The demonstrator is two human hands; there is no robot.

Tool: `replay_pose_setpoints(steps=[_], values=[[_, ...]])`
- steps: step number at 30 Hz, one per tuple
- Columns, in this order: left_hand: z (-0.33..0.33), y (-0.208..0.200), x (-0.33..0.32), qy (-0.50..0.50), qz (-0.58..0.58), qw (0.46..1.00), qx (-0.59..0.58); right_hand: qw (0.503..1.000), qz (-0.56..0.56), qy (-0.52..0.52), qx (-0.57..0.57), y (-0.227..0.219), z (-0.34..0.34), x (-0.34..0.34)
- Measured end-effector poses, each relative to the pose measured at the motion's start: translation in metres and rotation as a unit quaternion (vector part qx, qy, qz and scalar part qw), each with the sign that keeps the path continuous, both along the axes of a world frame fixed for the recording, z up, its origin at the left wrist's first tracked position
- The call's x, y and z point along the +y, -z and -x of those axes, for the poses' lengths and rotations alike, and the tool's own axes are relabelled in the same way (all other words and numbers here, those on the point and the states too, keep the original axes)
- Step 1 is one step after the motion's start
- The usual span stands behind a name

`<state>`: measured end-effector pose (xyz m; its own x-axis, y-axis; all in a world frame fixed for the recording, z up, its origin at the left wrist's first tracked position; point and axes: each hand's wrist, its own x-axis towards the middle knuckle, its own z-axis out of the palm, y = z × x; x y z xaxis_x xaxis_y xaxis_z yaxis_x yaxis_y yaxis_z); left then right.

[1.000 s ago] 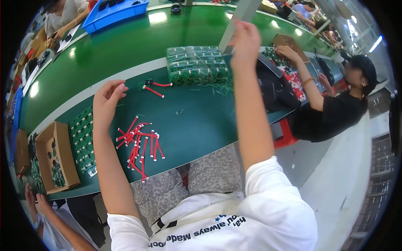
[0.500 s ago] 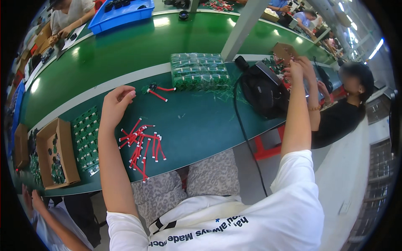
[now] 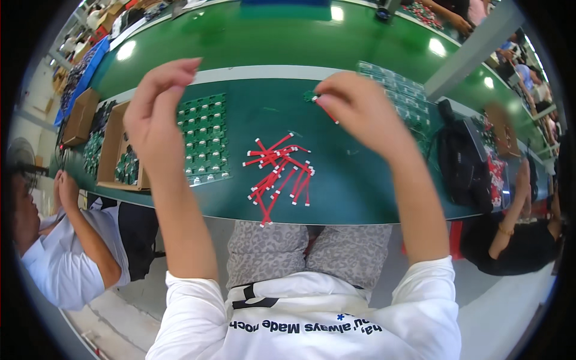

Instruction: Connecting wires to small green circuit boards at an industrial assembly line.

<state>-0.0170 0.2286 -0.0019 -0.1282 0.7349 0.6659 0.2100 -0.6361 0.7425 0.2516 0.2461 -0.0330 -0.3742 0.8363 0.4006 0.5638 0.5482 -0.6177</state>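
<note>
My left hand (image 3: 157, 105) is raised over the left part of the bench, its fingers loosely bent and apart, with nothing visible in them. Close by it lies a panel of green circuit boards (image 3: 205, 141). My right hand (image 3: 360, 111) is closed at the fingertips on a small green circuit board (image 3: 309, 96) with a red cable (image 3: 327, 111). The fingers hide part of this board. Between my arms, a loose pile of short red cables (image 3: 277, 165) with white end connectors rests on the dark green bench (image 3: 354, 186).
Wrapped circuit boards (image 3: 393, 90) are stacked beyond my right hand, beside a grey post (image 3: 474, 51). A black bag (image 3: 462, 162) sits at the right. An open cardboard box (image 3: 111, 147) holds small boards at the left. Co-workers sit on both sides.
My right hand has come from the bag area at the right to the small board with red cables and closed on it. My left hand stays raised. The view has turned right.
</note>
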Motion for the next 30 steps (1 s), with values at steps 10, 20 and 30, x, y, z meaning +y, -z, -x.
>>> replay_pose_setpoints(steps=[10,20,30], values=[[0.219,0.044,-0.010,-0.222,0.300,0.862,0.342,0.995,0.042,-0.041,-0.085,0.071,0.050,0.008],[0.223,0.070,0.006,-0.234,0.414,0.680,0.559,0.991,-0.010,-0.110,-0.071,0.076,0.055,0.003],[0.215,0.065,0.006,-0.299,0.370,0.684,0.553,0.987,-0.066,-0.120,-0.079,0.086,0.095,-0.014]])
